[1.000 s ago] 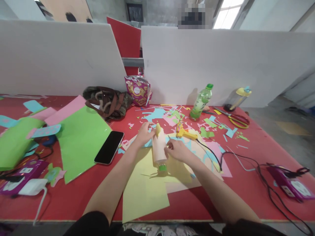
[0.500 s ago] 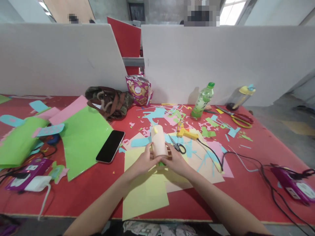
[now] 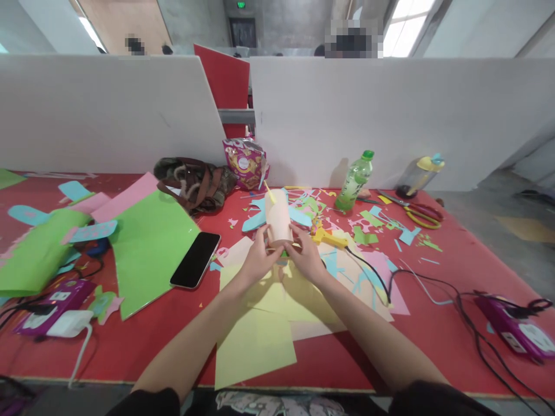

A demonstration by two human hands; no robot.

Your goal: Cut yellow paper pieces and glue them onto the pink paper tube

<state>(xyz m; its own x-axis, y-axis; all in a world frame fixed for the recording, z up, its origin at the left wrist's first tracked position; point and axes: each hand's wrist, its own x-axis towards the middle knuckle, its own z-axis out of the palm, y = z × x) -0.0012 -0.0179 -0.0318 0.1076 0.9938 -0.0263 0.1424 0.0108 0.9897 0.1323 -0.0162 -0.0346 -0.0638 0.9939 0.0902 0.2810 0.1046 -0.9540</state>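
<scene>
A pale cream paper tube (image 3: 278, 215) is held between my two hands above the sheets of paper. Blue paper wings (image 3: 255, 218) stick out from its left and right sides, and a thin yellow strip (image 3: 269, 192) rises at its far end. My left hand (image 3: 259, 253) grips the near end from the left, fingers closed round it. From the right, my right hand (image 3: 307, 254) holds the same end, thumbs almost meeting. A bit of green shows under the thumbs. Just right of my right hand lies a yellow hot glue gun (image 3: 329, 237); scissors there are mostly hidden.
Yellow sheets (image 3: 255, 346) lie below my hands. A black phone (image 3: 195, 260) rests on green card (image 3: 147, 242) at left. Paper scraps, a green bottle (image 3: 354, 182) and large scissors (image 3: 418, 215) are farther back. Cords run to a purple power strip (image 3: 515, 326) at right.
My hands have moved the paper tube away from me and raised it, tilting its far end. The blue wings now show on both sides. My right hand now covers most of the small scissors.
</scene>
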